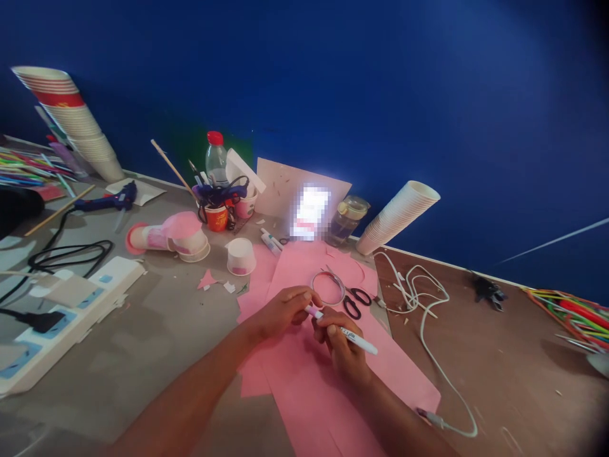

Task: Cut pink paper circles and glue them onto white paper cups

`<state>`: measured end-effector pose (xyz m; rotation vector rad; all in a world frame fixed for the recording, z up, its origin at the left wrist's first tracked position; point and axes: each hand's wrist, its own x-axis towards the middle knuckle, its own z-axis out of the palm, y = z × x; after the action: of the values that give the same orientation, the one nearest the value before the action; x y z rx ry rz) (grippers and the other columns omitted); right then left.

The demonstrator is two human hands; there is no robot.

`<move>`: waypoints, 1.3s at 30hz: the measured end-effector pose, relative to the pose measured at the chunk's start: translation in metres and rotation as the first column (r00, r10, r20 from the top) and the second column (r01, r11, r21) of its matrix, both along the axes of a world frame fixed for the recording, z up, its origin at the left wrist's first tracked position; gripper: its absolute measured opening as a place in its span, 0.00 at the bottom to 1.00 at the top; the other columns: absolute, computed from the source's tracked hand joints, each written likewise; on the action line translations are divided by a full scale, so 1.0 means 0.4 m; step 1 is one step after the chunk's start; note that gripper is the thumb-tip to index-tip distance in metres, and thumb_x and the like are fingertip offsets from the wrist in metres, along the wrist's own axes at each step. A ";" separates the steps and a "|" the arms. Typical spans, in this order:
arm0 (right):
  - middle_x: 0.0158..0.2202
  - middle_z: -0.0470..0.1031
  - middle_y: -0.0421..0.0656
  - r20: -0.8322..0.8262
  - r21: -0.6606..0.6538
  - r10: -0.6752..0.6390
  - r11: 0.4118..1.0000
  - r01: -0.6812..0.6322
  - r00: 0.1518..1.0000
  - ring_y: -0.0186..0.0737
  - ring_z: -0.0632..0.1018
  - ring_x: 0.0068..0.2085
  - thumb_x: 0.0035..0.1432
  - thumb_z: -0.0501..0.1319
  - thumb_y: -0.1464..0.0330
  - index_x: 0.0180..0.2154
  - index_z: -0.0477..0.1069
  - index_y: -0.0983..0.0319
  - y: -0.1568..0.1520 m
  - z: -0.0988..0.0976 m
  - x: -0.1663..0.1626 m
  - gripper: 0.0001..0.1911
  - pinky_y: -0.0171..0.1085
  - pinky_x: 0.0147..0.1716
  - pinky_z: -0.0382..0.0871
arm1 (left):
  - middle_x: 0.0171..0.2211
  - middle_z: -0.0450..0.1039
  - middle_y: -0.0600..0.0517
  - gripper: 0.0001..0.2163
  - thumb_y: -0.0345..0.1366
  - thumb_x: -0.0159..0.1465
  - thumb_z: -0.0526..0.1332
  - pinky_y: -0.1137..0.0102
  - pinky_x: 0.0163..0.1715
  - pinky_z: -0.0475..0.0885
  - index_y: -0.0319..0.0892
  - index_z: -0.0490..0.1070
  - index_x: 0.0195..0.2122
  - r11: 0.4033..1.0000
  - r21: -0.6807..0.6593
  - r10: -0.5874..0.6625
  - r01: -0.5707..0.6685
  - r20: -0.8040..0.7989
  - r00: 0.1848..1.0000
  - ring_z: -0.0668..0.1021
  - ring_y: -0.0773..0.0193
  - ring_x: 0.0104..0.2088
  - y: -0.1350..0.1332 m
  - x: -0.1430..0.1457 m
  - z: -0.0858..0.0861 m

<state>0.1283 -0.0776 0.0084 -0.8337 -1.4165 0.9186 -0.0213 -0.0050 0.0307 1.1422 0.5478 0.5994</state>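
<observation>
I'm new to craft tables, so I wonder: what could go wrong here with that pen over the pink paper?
The left hand and right hand both grip the marker above the pink paper; a jerk might streak the sheet. The scissors lie just beyond the hands, so a knuckle could catch them. The white cable loops nearby and might snag an arm.

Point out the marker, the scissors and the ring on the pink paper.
marker [361, 343]: head view, on the white barrel.
scissors [347, 303]: head view, on a black handle.
ring [343, 289]: head view, on its right rim.
</observation>
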 end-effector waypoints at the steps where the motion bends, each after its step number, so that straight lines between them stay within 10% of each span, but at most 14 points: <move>1: 0.24 0.67 0.39 0.058 0.016 0.003 1.000 -0.004 0.998 0.34 0.67 0.27 0.63 0.50 0.70 0.38 0.70 0.57 0.003 0.007 -0.004 0.10 0.36 0.28 0.63 | 0.20 0.54 0.58 0.15 0.46 0.63 0.53 0.75 0.20 0.52 0.38 0.68 0.36 1.000 0.008 0.019 -0.019 0.007 1.000 0.56 0.74 0.19 0.006 -0.003 0.000; 9: 0.30 0.69 0.41 0.391 0.163 -0.290 0.956 0.244 0.873 0.37 0.72 0.32 0.59 0.52 0.72 0.40 0.67 0.58 0.032 0.080 0.025 0.09 0.38 0.33 0.67 | 0.28 0.64 0.55 0.17 0.50 0.60 0.56 0.73 0.20 0.65 0.42 0.63 0.43 0.920 -0.122 0.376 -0.373 0.002 0.927 0.68 0.71 0.20 0.078 -0.056 -0.033; 12: 0.38 0.71 0.44 0.554 0.077 -0.340 0.930 0.360 0.760 0.40 0.73 0.38 0.56 0.55 0.70 0.50 0.62 0.59 0.061 0.095 0.053 0.18 0.40 0.38 0.69 | 0.32 0.68 0.51 0.15 0.45 0.57 0.61 0.66 0.28 0.73 0.40 0.66 0.38 0.921 -0.223 0.325 -0.320 -0.016 0.946 0.75 0.65 0.27 0.095 -0.074 -0.052; 23: 0.52 0.66 0.53 0.892 -0.082 0.027 0.991 0.102 0.452 0.49 0.68 0.51 0.52 0.61 0.58 0.60 0.55 0.62 0.272 0.106 -0.054 0.36 0.47 0.50 0.61 | 0.38 0.73 0.43 0.18 0.50 0.58 0.59 0.61 0.34 0.74 0.37 0.71 0.35 0.941 -0.223 -0.289 0.253 -0.148 0.946 0.78 0.57 0.36 0.071 -0.090 -0.031; 31: 0.55 0.64 0.49 0.838 -0.094 0.117 0.993 -0.071 0.532 0.48 0.67 0.53 0.55 0.59 0.60 0.61 0.53 0.58 0.335 0.069 -0.125 0.34 0.46 0.50 0.62 | 0.41 0.72 0.42 0.21 0.53 0.55 0.61 0.61 0.34 0.73 0.36 0.70 0.35 0.924 -0.265 -0.328 0.277 -0.171 0.929 0.79 0.57 0.33 0.066 -0.090 -0.035; 35: 0.52 0.66 0.49 0.775 -0.010 -0.063 0.994 0.112 0.629 0.42 0.73 0.44 0.57 0.55 0.64 0.58 0.57 0.57 0.284 0.072 -0.061 0.27 0.43 0.44 0.68 | 0.43 0.70 0.43 0.20 0.52 0.54 0.62 0.60 0.34 0.73 0.38 0.69 0.36 0.914 -0.312 -0.311 0.259 -0.130 0.941 0.79 0.56 0.33 0.056 -0.087 -0.025; 39: 0.46 0.70 0.50 0.867 0.081 -0.202 0.959 0.271 0.456 0.46 0.70 0.48 0.56 0.54 0.69 0.50 0.67 0.62 0.188 0.065 0.065 0.18 0.45 0.49 0.64 | 0.45 0.70 0.42 0.19 0.50 0.55 0.61 0.59 0.33 0.73 0.38 0.68 0.37 0.910 -0.332 -0.300 0.250 -0.109 0.948 0.79 0.52 0.35 0.055 -0.083 -0.018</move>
<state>0.1542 -0.0025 0.0344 -1.6654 -2.0578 0.2619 -0.0545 0.0171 0.0233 0.9439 0.5806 0.1672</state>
